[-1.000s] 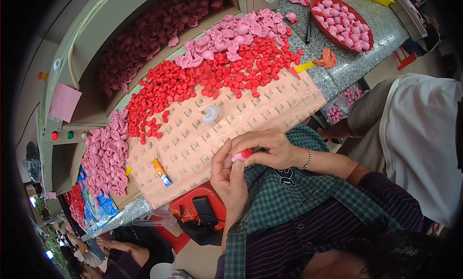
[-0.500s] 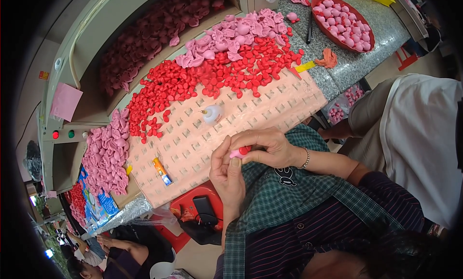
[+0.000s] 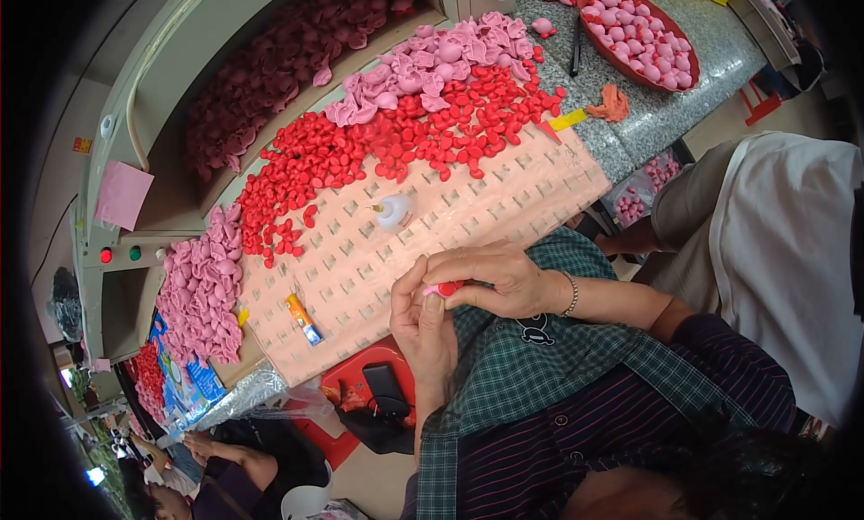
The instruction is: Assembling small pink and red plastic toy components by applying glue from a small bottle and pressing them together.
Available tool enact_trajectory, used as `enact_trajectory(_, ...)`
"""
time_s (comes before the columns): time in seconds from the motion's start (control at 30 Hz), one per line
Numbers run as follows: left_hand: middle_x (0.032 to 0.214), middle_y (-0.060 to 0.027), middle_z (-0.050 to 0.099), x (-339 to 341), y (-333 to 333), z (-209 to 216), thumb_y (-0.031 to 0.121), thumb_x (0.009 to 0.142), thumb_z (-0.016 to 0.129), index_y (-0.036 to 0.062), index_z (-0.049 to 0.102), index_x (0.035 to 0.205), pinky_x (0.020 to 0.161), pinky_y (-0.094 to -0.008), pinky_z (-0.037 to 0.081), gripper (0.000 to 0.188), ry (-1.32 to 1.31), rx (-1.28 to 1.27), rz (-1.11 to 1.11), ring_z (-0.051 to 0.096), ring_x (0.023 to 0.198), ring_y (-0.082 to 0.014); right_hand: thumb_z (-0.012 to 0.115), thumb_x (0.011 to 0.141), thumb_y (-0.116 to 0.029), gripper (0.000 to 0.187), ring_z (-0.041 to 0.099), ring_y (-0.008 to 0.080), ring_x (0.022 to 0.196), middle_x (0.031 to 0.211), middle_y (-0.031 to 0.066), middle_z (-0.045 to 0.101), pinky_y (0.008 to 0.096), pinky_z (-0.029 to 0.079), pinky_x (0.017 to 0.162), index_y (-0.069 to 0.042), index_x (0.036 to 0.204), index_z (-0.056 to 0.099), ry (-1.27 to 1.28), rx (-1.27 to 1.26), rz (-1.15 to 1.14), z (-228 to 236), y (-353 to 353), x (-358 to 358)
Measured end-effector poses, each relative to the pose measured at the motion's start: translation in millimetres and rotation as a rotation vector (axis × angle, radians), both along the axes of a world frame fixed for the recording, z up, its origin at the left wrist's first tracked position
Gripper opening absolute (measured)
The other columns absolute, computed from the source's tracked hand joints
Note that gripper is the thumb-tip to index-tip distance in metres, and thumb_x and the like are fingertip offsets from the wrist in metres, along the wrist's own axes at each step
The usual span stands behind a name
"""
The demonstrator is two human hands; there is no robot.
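Between the fingertips of both hands is a small pink-and-red toy piece [image 3: 446,289], mostly covered by the fingers. My left hand [image 3: 419,329] pinches its pink side with thumb and forefinger. My right hand [image 3: 504,275], a bracelet at the wrist, grips the red side. The hands meet over the near edge of a peach-coloured mat [image 3: 351,268]. Beyond them a small white bottle with a narrow tip [image 3: 394,213] stands on the mat. Many glossy red pieces [image 3: 306,151] are heaped along its far side, with soft pink hollow pieces [image 3: 441,61] behind them.
At the far right a red basket [image 3: 589,48] holds pink balls with red parts. More pink pieces [image 3: 200,291] lie at the left, near an orange-and-blue tube [image 3: 303,319]. A red stool [image 3: 337,376] bears a black case. A person in white [image 3: 783,250] stands at the right.
The toy piece has turned slightly between my fingers and less of its red part shows. My fingers have closed in a little around it; both hands stay in place.
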State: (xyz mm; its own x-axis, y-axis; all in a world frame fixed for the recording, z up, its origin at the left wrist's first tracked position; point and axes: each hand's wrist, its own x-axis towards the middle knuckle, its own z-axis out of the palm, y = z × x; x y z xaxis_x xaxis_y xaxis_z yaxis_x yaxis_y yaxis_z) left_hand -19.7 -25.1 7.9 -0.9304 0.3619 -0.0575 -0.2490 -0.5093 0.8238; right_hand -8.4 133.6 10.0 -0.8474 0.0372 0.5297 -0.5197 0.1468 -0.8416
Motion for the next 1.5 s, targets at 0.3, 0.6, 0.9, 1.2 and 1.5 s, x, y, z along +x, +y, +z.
enact_trajectory(0.3,0.131,-0.0148,0.055,-2.7,-4.2,-19.4,0.017,0.097,0.064,-0.0023,0.045,0.139,0.106,-0.0372,0.044,0.050,-0.140,0.119,-0.034,0.055,0.121,-0.0217,0.077,0.079,-0.002,0.032,0.072,0.0293,0.092,0.106,0.0190,0.071,0.0349,0.058,0.078,0.001,0.110,0.068,-0.096,0.133,-0.024,-1.9,-3.9,1.7)
enact_trajectory(0.6,0.133,-0.0159,0.053,-2.4,0.2,-14.9,0.020,0.099,0.060,-0.0012,0.043,0.142,0.106,-0.0391,0.045,0.050,-0.180,0.148,-0.029,0.055,0.121,-0.0245,0.073,0.083,-0.004,0.026,0.072,0.0284,0.084,0.101,0.0174,0.071,0.0347,0.058,0.072,0.001,0.107,0.066,-0.076,0.160,-0.057,14.6,-6.5,-1.2)
enact_trajectory(0.9,0.129,-0.0206,0.058,12.7,11.7,5.1,0.011,0.103,0.052,-0.0044,0.041,0.142,0.098,-0.0357,0.051,0.043,0.023,-0.262,0.152,0.062,0.114,-0.0237,0.074,0.082,0.000,0.026,0.071,0.0206,0.086,0.107,0.0122,0.069,0.0258,0.059,0.067,0.000,0.107,0.067,-0.185,0.080,-0.072,11.0,7.6,-0.5)
enact_trajectory(1.2,0.136,-0.0256,0.055,13.6,12.6,5.3,-0.006,0.094,0.059,-0.0060,0.050,0.131,0.100,-0.0334,0.050,0.038,0.212,-0.426,0.223,0.061,0.118,-0.0241,0.072,0.076,0.006,0.030,0.069,0.0281,0.091,0.103,0.0133,0.068,0.0338,0.057,0.075,-0.001,0.105,0.066,-0.028,0.141,-0.047,5.5,4.2,-2.5)
enact_trajectory(1.5,0.132,-0.0239,0.059,13.9,8.9,3.7,-0.011,0.087,0.064,-0.0065,0.059,0.119,0.098,-0.0342,0.053,0.033,0.333,-0.501,0.282,0.063,0.115,-0.0247,0.075,0.075,0.005,0.031,0.070,0.0295,0.095,0.106,0.0159,0.069,0.0351,0.057,0.078,0.000,0.105,0.066,0.023,0.144,-0.033,-0.4,4.1,-2.3)
